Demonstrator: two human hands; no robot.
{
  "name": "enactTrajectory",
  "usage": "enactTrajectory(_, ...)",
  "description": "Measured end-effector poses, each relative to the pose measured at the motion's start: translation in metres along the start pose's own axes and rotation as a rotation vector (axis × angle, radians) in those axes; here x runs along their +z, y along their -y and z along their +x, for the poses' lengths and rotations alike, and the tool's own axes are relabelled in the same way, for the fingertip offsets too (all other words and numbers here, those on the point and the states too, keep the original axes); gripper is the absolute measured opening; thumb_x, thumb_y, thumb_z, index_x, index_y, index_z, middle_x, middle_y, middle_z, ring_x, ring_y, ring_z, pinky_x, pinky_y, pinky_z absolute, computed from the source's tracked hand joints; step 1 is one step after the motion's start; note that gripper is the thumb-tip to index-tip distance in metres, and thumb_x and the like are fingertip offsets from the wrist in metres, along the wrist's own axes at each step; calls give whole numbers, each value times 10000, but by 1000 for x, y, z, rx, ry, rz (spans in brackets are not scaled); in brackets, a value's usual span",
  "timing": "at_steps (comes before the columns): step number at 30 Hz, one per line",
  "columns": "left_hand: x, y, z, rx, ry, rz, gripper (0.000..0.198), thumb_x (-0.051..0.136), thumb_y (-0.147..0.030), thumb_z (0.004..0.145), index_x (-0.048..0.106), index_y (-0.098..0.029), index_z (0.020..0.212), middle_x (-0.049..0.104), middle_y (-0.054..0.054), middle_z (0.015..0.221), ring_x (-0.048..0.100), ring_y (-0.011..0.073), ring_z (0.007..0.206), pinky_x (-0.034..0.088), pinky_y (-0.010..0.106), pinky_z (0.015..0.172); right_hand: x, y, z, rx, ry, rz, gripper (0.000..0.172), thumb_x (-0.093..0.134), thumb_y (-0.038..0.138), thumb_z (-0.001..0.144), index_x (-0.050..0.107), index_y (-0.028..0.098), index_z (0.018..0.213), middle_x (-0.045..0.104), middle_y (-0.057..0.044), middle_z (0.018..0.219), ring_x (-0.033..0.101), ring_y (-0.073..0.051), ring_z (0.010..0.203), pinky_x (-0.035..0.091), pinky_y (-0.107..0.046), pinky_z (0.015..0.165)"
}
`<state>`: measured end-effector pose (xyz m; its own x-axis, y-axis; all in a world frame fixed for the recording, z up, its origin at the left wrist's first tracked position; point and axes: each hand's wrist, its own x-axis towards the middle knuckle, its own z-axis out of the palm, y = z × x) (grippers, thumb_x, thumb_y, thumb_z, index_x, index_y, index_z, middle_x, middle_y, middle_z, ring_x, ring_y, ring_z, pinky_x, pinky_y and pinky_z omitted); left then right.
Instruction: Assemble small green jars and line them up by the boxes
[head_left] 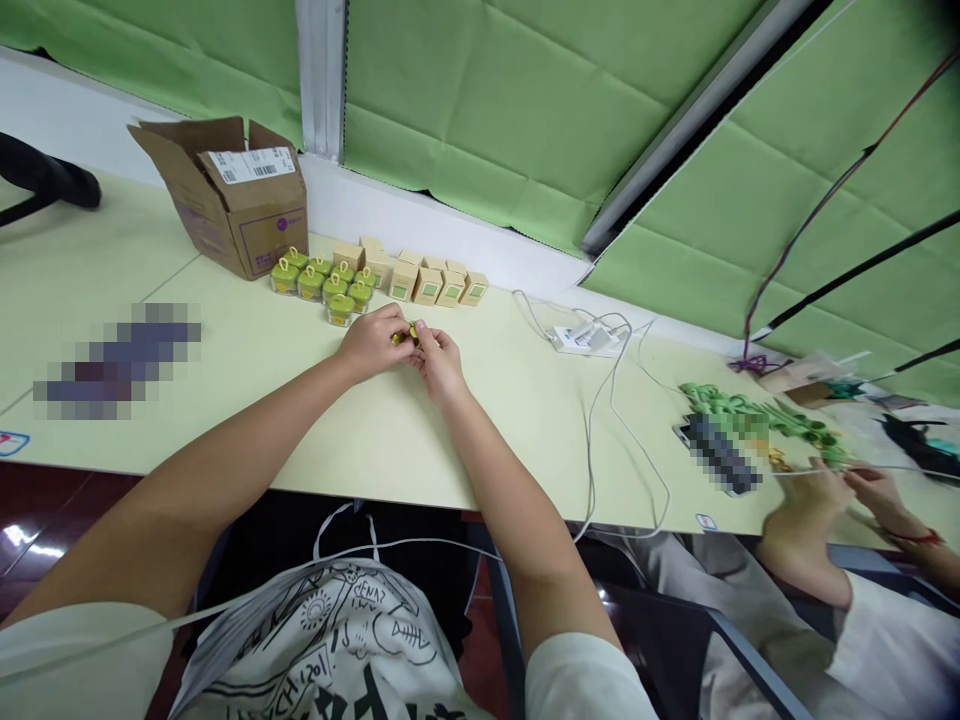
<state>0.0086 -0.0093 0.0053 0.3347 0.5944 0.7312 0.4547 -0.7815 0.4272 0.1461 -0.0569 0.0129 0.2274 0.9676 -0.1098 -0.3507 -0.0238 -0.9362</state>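
Note:
My left hand (377,342) and my right hand (441,362) meet above the table, fingers closed around a small yellow-green piece (412,330). Most of that piece is hidden by my fingers, so its kind cannot be made out. Just beyond my left hand stands a group of small clear containers (340,309) with green lids and pale loop handles. Behind and to the right of them is a row of small tan cardboard boxes (428,285), several with a green square on the front.
An open cardboard carton (259,215) stands at the back left. White cables (592,430) and a power strip (585,338) lie to the right. Farther right, a co-worker's hands (817,492) are by a green cord pile (742,405) and a blurred phone-like object (721,455).

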Motion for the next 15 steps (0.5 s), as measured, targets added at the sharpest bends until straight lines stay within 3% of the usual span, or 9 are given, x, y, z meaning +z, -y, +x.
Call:
enactTrajectory(5,0,4,4,-73,-54,-116,139,671,-215,795,644,-183,662,588,10,754,511,130,640,412,302,626,-6,5,4,40,13,20,227,731,396,964,653,197,886,723,24,741,684,-108,599,621,-243,654)
enactTrajectory(9,-1,6,5,-141,-46,-209,144,682,-247,804,663,-180,678,587,3,743,522,124,641,433,292,636,-11,7,10,45,19,6,99,752,232,933,685,185,878,725,31,754,637,-76,570,605,-211,622)
enactTrajectory(15,-3,6,5,-155,21,-239,92,685,-249,811,724,-176,769,651,20,825,561,122,669,480,276,659,-17,7,13,0,46,-37,134,819,252,838,707,179,851,707,41,729,605,-67,611,564,-194,638)
